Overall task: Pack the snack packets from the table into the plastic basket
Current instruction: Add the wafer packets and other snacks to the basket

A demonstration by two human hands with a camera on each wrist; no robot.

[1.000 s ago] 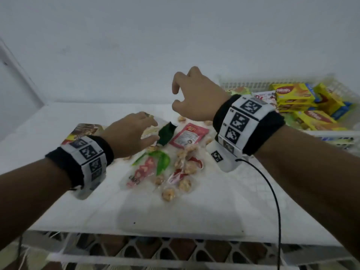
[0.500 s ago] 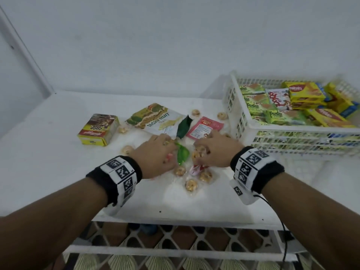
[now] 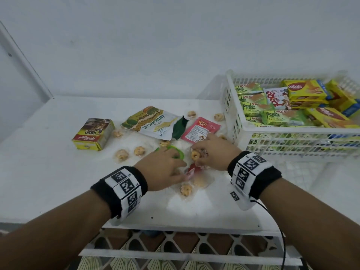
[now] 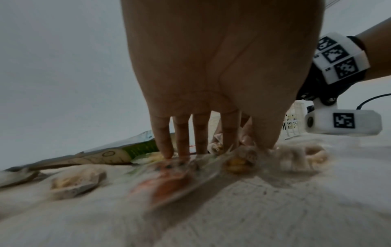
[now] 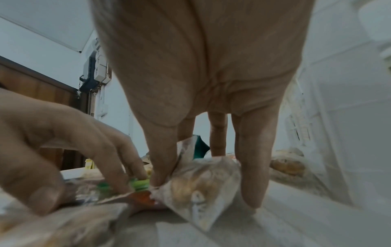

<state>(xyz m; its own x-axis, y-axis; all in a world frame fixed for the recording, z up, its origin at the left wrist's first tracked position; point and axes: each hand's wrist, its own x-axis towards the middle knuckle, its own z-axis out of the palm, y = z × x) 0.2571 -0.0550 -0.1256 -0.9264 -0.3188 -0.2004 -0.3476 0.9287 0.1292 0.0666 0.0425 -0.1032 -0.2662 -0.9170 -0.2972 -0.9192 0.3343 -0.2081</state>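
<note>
Your left hand is pressing straight fingers on one clear packet | right hand is pinching another clear packet | basket sitting at 2 o'clock | one cereal box lying at 10 o'clock

Head view: soft, even, cool-white light; source not visible. Faint shadows under both forearms on the table; a pale bright patch near its front edge. Straight lines bow towards the frame edges. Centre sharp, packet print legible.

Left wrist view: dimmer, greyish. Heavy blur across the foreground packets; soft shadow beneath the left hand.

Right wrist view: dim, grainy. Right hand soft-focused; clear packet smeared; right margin washed out, strongly warped.
</note>
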